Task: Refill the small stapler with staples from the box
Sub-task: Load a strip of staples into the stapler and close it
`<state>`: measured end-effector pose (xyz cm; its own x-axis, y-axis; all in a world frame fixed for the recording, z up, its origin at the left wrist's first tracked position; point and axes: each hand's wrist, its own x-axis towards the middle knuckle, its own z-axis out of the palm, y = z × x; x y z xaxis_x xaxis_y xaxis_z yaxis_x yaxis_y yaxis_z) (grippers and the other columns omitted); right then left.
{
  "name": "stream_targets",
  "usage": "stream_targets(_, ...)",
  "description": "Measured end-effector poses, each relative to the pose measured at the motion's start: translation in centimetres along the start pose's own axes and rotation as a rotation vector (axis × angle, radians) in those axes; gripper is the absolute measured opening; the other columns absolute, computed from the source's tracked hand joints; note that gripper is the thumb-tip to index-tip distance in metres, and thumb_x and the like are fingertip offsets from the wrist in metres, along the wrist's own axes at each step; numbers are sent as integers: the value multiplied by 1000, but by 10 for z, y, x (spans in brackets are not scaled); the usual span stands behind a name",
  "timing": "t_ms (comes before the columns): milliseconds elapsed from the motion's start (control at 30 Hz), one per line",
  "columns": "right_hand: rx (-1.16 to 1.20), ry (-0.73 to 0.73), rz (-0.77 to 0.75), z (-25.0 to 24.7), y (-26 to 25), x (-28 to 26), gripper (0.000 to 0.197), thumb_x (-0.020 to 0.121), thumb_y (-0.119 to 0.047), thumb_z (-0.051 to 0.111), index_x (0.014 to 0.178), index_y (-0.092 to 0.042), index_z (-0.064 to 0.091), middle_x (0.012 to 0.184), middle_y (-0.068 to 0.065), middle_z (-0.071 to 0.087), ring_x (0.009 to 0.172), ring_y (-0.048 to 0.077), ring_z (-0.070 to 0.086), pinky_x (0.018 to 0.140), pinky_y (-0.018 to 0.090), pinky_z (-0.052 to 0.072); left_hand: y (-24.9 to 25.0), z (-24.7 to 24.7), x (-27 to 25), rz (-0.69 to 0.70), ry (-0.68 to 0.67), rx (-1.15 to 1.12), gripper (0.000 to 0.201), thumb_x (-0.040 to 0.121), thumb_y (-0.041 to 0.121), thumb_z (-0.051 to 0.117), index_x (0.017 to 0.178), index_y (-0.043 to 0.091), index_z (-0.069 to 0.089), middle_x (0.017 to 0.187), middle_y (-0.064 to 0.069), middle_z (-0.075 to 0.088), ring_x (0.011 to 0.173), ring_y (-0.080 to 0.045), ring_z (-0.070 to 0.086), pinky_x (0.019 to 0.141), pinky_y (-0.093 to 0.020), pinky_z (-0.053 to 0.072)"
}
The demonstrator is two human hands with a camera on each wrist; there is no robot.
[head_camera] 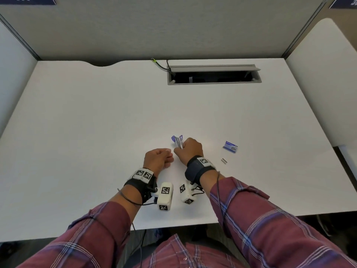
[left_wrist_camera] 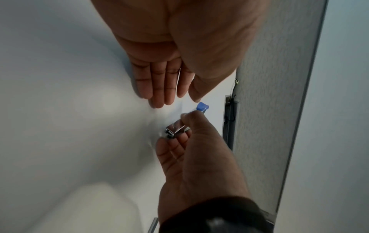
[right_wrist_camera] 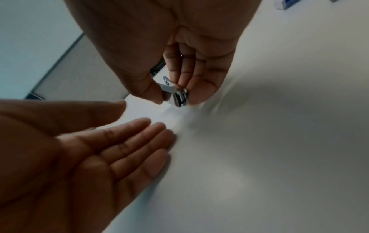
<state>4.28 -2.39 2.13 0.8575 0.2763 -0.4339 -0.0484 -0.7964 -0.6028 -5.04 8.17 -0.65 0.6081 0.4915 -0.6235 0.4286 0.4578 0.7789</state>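
The right hand (head_camera: 190, 149) pinches the small stapler (head_camera: 178, 141) between thumb and fingers (right_wrist_camera: 184, 74), just above the white bench (head_camera: 96, 122). The left hand (head_camera: 157, 157) rests beside it, fingers straight and together. The staple box (head_camera: 230, 147) lies at 3 o'clock from the stapler, with a loose staple strip (head_camera: 223, 161) near

Office cubicle: grey fabric partition walls (head_camera: 119, 31) w/ metal frame run across the top of the frame and down both sides. White tabletop (head_camera: 96, 117) has an open cable hatch (head_camera: 213, 74) upper centre, cord (head_camera: 161, 65) feeding in at its left end.
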Motion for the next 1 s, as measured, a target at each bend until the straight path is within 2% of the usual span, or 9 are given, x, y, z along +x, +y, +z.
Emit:
stream_targets(67, 61, 0, -41, -2, 1, -11, 28, 78, -30, 74, 66, -20, 51, 73, 1, 64, 67, 20, 57, 60, 33, 47, 7, 2, -3, 14, -33, -3, 16, 93, 19, 75, 96, 3, 76, 97, -18, 79, 89, -28, 74, 87, -42, 60)
stream_targets(133, 120, 16, -66, -3, 3, -21, 24, 78, -31, 75, 70, -20, 55, 74, -2, 65, 67, 17, 58, 60, 30, 47, 13, 4, -6, 9, -96, -19, 22, 92, 22, 77, 102, 2, 78, 100, -15, 82, 95, -30, 78, 90, -43, 62)
stream_targets(233, 188, 14, -88, -4, 8, -30, 24, 74, -30, 76, 84, -14, 62, 80, -1, 69, 72, 18, 63, 58, 27, 47, 18, 11, -13, 46, -126, -8, 19, 93, 15, 75, 103, -1, 77, 98, -20, 81, 93, -35, 79, 82, -46, 65)
stream_targets(367, 324, -52, -86, -13, 21, -32, 43, 68, -32, 83, 102, -21, 59, 84, 1, 72, 76, 22, 73, 67, 38, 62, 20, 15, -20, 88, -126, 96, 13, 96, 12, 69, 103, 4, 77, 95, -21, 80, 82, -33, 79, 75, -49, 66)
stream_targets(500, 486, -61, -111, -35, 30, -31, 34, 87, -13, 73, 120, -11, 63, 90, 7, 69, 72, 24, 72, 58, 37, 62, 19, 12, -26, 63, -226, 172, 15, 100, 16, 66, 108, 8, 77, 99, -19, 78, 91, -38, 79, 77, -55, 65)
stream_targets(633, 467, -111, -174, -45, 38, -31, 22, 93, -12, 69, 113, -3, 68, 83, 9, 70, 63, 22, 70, 52, 34, 59, 13, 15, -32, 85, -284, 232, 18, 99, 18, 68, 111, 8, 78, 99, -18, 77, 94, -36, 79, 77, -51, 65)
stream_targets(767, 475, -137, -182, -47, 43, -30, 14, 92, -13, 70, 104, -4, 71, 84, 19, 70, 60, 24, 69, 57, 35, 61, 9, 18, -38, 144, -312, 301, 21, 97, 10, 70, 116, 5, 77, 104, -24, 78, 94, -31, 78, 73, -41, 64)
stream_targets(867, 487, -156, -195, -47, 47, -30, 8, 92, -12, 71, 96, -6, 72, 86, 25, 71, 60, 25, 70, 59, 37, 62, 8, 18, -40, 163, -315, 315, 20, 96, 10, 71, 115, 6, 77, 105, -25, 78, 95, -35, 78, 71, -39, 63)
stream_targets(1000, 513, -180, -191, -47, 48, -33, 6, 92, -10, 70, 93, -4, 72, 85, 27, 73, 64, 31, 73, 67, 43, 64, 8, 19, -43, 157, -320, 325, 19, 97, 12, 71, 113, 7, 77, 105, -25, 78, 91, -31, 78, 72, -40, 64)
